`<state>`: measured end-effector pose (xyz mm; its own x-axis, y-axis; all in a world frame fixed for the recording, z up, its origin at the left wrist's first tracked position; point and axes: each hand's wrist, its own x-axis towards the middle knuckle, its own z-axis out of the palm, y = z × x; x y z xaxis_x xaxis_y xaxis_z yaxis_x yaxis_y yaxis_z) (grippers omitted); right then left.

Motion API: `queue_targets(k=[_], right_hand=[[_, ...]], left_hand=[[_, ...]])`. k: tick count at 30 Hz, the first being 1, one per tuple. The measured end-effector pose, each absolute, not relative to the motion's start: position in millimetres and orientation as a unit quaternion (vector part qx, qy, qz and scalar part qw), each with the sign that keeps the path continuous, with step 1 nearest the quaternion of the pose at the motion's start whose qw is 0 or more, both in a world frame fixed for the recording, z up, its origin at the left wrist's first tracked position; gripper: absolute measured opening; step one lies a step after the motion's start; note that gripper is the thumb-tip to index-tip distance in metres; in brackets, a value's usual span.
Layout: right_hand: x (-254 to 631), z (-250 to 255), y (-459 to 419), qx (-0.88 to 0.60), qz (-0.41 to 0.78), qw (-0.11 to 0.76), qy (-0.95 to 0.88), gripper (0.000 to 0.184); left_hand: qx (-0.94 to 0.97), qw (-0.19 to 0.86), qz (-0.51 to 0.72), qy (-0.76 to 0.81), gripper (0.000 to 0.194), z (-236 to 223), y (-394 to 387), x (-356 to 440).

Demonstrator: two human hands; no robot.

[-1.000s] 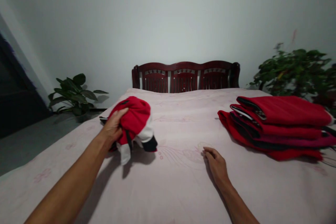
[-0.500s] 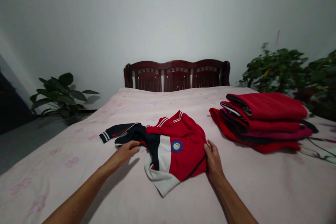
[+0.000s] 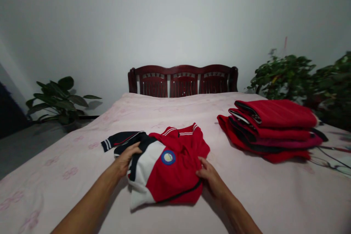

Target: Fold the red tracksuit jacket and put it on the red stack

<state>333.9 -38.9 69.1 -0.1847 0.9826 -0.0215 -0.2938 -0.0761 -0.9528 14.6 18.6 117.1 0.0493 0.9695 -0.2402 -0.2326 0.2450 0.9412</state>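
Note:
A long-sleeved uniform top (image 3: 175, 179) in red, white and navy lies bunched on the bed, with a white-striped collar and a round blue badge. One navy sleeve with a striped cuff stretches out to the left. My left hand (image 3: 127, 159) is closed on the top's left side, fingers over the navy cloth and thumb hidden. At the right edge, my right hand (image 3: 210, 176) pinches the red cloth between thumb and fingers. The other sleeve cannot be made out.
A pile of folded red and dark clothes (image 3: 285, 129) sits to the right, with thin cables (image 3: 333, 157) beside it. A pale pink floral sheet (image 3: 68, 190) covers the bed. Beyond are a dark wooden backrest (image 3: 183, 80) and potted plants (image 3: 59, 98) on both sides.
The top's body has spread and shifted left and toward me, its badge now further left. My left hand has moved left onto its side; my right hand has moved left with the red edge.

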Motion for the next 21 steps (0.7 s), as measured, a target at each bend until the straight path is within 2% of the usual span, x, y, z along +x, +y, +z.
queue_targets(k=[3,4,6,8,10,12,15,17,21], right_hand=[[317,81,-52,-0.325,0.696,0.333,-0.548,0.048],[314,84,-49,-0.326,0.693,0.298,-0.57,0.042],[310,88,-32,-0.373,0.629,0.319,-0.603,0.033],[308,91,-2,-0.451,0.483,0.393,-0.64,0.032],[305,92,32,-0.528,0.312,0.409,-0.676,0.038],[298,91,62,-0.593,0.198,0.336,-0.704,0.052],[285,86,91,-0.666,0.14,0.192,-0.707,0.065],[276,82,98,-0.685,0.124,0.138,-0.704,0.062],[264,79,95,-0.665,0.117,0.099,-0.731,0.044]], left_hand=[[0.336,0.555,0.489,0.583,0.057,136,12,-68],[0.334,0.539,0.471,0.613,0.057,140,7,-93],[0.371,0.519,0.423,0.643,0.056,145,-6,-133],[0.411,0.516,0.372,0.653,0.053,146,-19,-158],[0.44,0.488,0.347,0.669,0.05,143,-31,-171],[0.461,0.438,0.338,0.694,0.049,137,-39,-176],[0.475,0.407,0.328,0.708,0.05,123,-48,-177],[0.462,0.443,0.333,0.692,0.047,115,-55,-172],[0.38,0.523,0.386,0.657,0.046,119,-64,-155]])
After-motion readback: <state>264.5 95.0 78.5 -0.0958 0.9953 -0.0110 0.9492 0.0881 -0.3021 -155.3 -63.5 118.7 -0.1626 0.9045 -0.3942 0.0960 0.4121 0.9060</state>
